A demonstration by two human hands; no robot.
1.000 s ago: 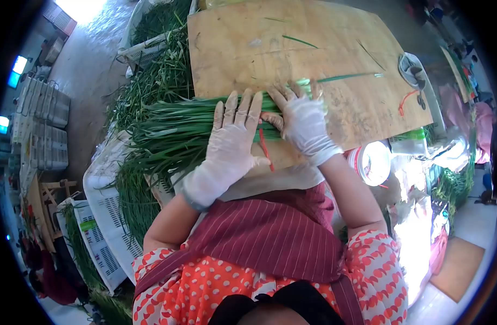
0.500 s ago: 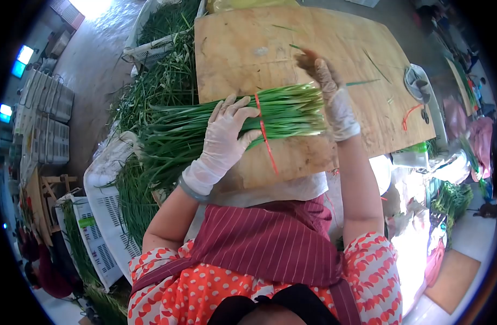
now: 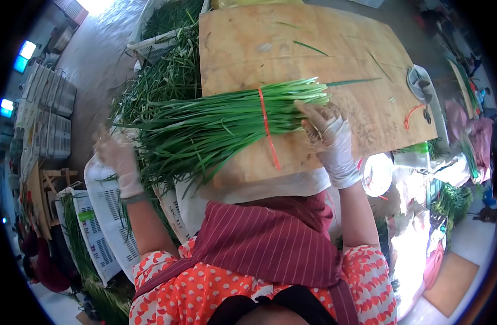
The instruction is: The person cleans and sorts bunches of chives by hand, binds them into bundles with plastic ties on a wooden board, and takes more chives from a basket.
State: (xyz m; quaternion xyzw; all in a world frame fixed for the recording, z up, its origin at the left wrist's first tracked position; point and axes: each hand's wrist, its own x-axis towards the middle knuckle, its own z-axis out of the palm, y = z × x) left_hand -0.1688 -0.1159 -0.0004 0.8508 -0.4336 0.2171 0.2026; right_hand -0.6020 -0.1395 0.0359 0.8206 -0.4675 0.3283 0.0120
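A thick bundle of long green chives [image 3: 210, 119] lies across the wooden board, pale stem ends to the right and leaf tips hanging over its left edge. Across the bundle runs a red tie strip [image 3: 265, 124], its tail lying on the board towards me. My right hand [image 3: 332, 138], in a thin whitish glove, is at the stem ends, forefinger stretched over them and fingers apart. Off the board to the left, my gloved left hand [image 3: 118, 160] is near the leaf tips and a white crate; motion smears its fingers.
Loose leaves lie on the wooden board [image 3: 248, 59]. Near its right edge are scissors [image 3: 426, 115] and another red strip [image 3: 413, 115]. White crates [image 3: 105, 189] and heaped greens [image 3: 167, 81] stand to the left. A white bucket [image 3: 377, 176] is at the lower right.
My left hand has let go of the bundle and moved left, off the board. My right hand has come down and towards me to the stem ends. A loose leaf now lies on the board.
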